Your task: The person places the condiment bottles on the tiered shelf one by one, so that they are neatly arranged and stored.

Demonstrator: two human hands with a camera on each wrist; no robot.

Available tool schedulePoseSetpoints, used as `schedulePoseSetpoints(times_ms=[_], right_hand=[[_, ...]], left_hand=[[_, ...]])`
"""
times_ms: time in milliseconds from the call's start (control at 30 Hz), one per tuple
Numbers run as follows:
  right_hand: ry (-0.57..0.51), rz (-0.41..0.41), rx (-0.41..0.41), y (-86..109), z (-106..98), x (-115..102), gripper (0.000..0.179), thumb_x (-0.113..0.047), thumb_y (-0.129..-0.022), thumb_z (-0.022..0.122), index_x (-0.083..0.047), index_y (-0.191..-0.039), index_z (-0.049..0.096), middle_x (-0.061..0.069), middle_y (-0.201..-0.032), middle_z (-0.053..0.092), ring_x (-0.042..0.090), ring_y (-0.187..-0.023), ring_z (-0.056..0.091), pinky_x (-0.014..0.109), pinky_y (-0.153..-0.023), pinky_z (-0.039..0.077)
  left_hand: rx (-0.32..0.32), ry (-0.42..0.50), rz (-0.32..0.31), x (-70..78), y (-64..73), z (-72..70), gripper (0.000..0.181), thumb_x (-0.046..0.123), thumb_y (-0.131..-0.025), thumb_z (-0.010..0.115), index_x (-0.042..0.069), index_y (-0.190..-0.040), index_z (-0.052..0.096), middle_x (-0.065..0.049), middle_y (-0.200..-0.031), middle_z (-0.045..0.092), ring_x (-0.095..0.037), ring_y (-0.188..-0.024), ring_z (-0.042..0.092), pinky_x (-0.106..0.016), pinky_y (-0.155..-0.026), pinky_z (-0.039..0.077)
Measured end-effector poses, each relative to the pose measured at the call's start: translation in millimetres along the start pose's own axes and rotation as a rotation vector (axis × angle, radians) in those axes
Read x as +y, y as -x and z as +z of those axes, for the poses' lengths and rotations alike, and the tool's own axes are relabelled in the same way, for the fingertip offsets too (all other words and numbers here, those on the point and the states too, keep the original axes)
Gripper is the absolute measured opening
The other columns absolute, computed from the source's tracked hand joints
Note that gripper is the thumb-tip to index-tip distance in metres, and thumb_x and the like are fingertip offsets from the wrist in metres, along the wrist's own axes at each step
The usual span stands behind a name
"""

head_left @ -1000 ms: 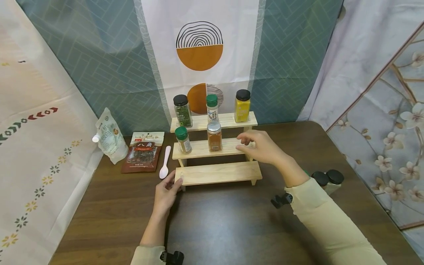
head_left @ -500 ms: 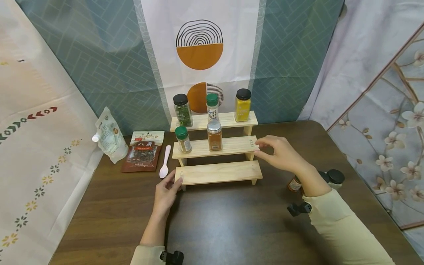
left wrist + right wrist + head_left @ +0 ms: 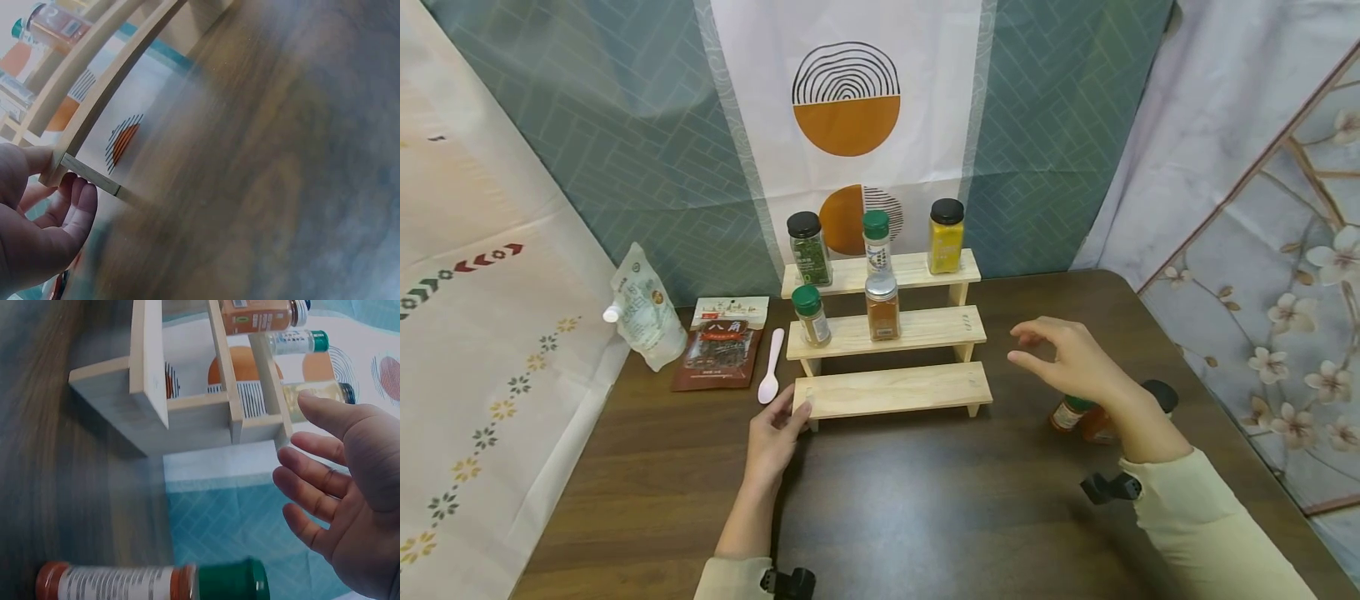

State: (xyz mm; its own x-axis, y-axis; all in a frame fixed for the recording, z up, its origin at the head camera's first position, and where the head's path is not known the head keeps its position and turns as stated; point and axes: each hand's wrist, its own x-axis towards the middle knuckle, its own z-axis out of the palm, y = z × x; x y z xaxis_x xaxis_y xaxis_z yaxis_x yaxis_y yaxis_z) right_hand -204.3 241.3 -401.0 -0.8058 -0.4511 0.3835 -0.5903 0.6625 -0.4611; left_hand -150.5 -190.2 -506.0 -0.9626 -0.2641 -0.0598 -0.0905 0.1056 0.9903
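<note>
Right hand (image 3: 1078, 358) shifted rightward, away from the pale three-tier wooden rack (image 3: 891, 392). Rack stands mid-table; left hand (image 3: 773, 437) pinches its lowest shelf's left end, thumb above, fingers curled beneath. Right fingers loosely parted, holding nothing, near a green-capped, red-brown spice bottle (image 3: 1066, 414).

The right hand (image 3: 1081, 360) has moved rightward, away from the right end of the middle shelf (image 3: 928, 329), uncovering more of the green-capped jar (image 3: 1067, 414).
</note>
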Motion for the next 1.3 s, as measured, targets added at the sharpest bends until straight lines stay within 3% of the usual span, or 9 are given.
schedulePoseSetpoints(times_ms=[367, 567, 967, 1300], right_hand=[[0.052, 0.024, -0.02, 31.9, -18, 16, 0.03, -0.013, -0.088, 0.08, -0.004, -0.116, 0.07, 0.001, -0.101, 0.07, 0.019, -0.092, 0.066, 0.05, -0.08, 0.056], [0.081, 0.022, -0.032, 49.0, -29, 26, 0.035, -0.015, -0.085, 0.084, -0.009, -0.117, 0.07, -0.003, -0.099, 0.07, 0.018, -0.09, 0.066, 0.044, -0.076, 0.055], [0.1, 0.052, -0.074, 71.6, -40, 32, 0.042, -0.019, -0.081, 0.087, -0.008, -0.118, 0.071, -0.005, -0.1, 0.07, 0.014, -0.088, 0.064, 0.041, -0.076, 0.055], [0.093, -0.039, -0.057, 78.6, -35, 38, 0.05, -0.017, -0.065, 0.096, -0.008, -0.108, 0.072, -0.01, -0.092, 0.067, 0.007, -0.08, 0.06, 0.03, -0.067, 0.054]], left_hand=[[0.0, 0.007, 0.021, -1.9, -1.8, 0.8, 0.048, 0.006, -0.096, 0.07, -0.002, -0.141, 0.057, -0.025, -0.114, 0.066, -0.005, -0.082, 0.064, -0.018, -0.07, 0.055], [0.001, 0.005, 0.018, -1.4, -1.3, 0.8, 0.047, 0.006, -0.096, 0.07, -0.001, -0.141, 0.057, -0.022, -0.11, 0.066, -0.007, -0.082, 0.065, -0.019, -0.07, 0.056], [-0.006, -0.015, 0.0, -2.4, -0.5, -0.6, 0.048, 0.01, -0.097, 0.07, 0.001, -0.143, 0.056, -0.021, -0.109, 0.065, -0.007, -0.084, 0.065, -0.02, -0.072, 0.057], [0.015, -0.006, 0.022, -2.8, -0.2, 0.9, 0.048, 0.008, -0.097, 0.07, -0.004, -0.141, 0.056, -0.024, -0.111, 0.067, -0.007, -0.083, 0.065, -0.019, -0.069, 0.056]])
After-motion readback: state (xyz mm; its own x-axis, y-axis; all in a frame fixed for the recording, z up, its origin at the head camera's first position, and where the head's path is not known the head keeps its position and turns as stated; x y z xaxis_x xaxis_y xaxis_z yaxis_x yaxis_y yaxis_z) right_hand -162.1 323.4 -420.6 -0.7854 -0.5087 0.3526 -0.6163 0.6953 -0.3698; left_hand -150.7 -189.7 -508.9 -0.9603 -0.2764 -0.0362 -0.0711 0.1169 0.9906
